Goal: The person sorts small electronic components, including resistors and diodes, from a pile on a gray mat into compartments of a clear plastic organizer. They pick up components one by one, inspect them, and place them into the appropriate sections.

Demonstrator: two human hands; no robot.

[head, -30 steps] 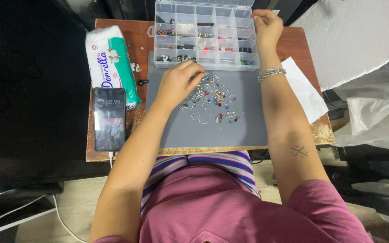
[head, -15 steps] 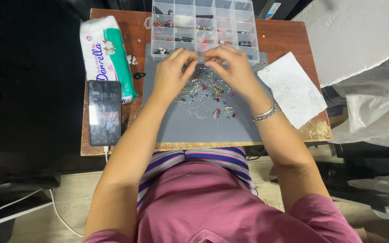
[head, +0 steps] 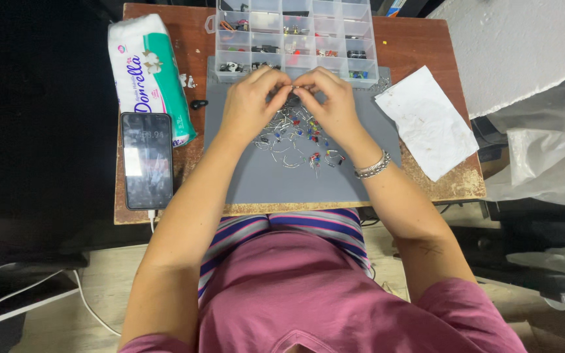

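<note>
Your left hand (head: 251, 99) and your right hand (head: 330, 101) met over the far half of the grey mat (head: 276, 180), fingertips curled in toward each other and pinched on a thin wire-legged part (head: 293, 85) stretched between them. The part was too small to say what kind it was. Both hands were closed to a fine pinch, thumbs against forefingers, the other fingers loosely bent.

Just below your hands, toward 6 o'clock from them, lay a scatter of small components (head: 299, 140) with bent metal legs and red, blue and yellow bodies, spread loose on the mat. At 12 o'clock from your hands stood the clear compartment box (head: 295, 36), its near wall almost touching your knuckles; a few of its cells held small dark and coloured bits.

A bracelet (head: 373, 167) of metal links sat on your right wrist.

At 9 o'clock from the mat a phone (head: 146, 160) lay flat on the wooden bench (head: 426, 39), its screen lit, with a white and green soft packet (head: 148, 72) just beyond it toward 11 o'clock. At 3 o'clock a crumpled white sheet (head: 426, 121) rested on the bench, one corner overhanging the edge.
</note>
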